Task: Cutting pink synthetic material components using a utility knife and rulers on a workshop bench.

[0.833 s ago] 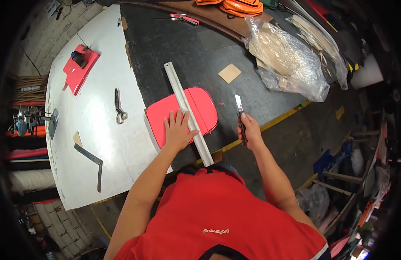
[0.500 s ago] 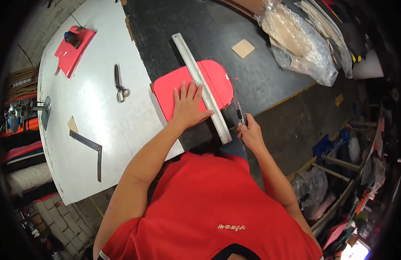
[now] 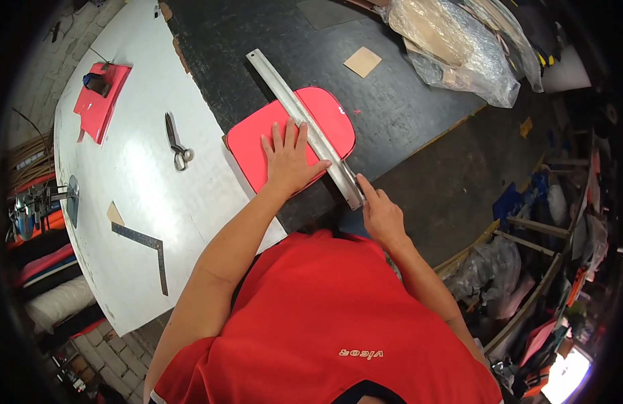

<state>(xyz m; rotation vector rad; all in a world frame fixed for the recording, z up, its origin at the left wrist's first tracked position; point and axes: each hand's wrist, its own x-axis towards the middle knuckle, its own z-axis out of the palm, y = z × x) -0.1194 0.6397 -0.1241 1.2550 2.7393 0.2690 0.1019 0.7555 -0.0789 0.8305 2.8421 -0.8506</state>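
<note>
A pink-red rounded panel [image 3: 247, 145] lies on the dark part of the table. Slanting across it is a long metal straightedge [image 3: 279, 86], whose near end juts past the panel's edge. My left hand [image 3: 288, 165] is laid flat on the panel, fingers spread, its thumb against the straightedge. Close to the near end of the straightedge, my right hand [image 3: 384, 217] grips a utility knife [image 3: 356, 178] along the right side of the metal. The fingers and the metal largely hide the knife, and I cannot tell whether its blade touches the panel.
On the white tabletop [image 3: 150, 222] lie scissors [image 3: 178, 143], a metal square [image 3: 161, 259] and another pink-red piece [image 3: 99, 108]. A small tan square [image 3: 363, 62] and a plastic-wrapped bundle [image 3: 453, 50] are farther back. The dark table's edge [image 3: 432, 147] runs along the right.
My right hand has brought the knife from beside the panel to the straightedge's right side. My left hand stays pressed on the panel. The whole view has shifted slightly.
</note>
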